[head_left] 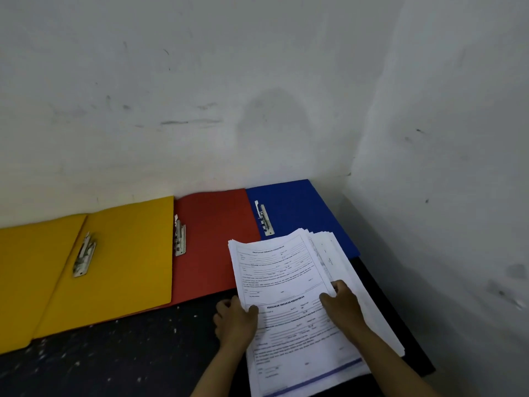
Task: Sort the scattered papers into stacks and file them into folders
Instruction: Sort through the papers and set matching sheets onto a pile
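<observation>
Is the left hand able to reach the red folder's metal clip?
Probably yes. The left hand grips the papers beside the red folder; nothing covers its clip, but it must let go first.

Dim, flat light; a soft shadow falls on the wall (272,118), edges bend, print slightly blurred.

The top sheet (289,285) of the paper pile has two headings in big dark letters. The one near the far end reads "PERSETUJUAN TINDAKAN KEDOKTERAN", though it is small and a bit blurry. The one in the middle of the page reads "PENOLAKAN TINDAKAN KEDOKTERAN". The rest of the print on the page is too small and fuzzy to read.
</observation>
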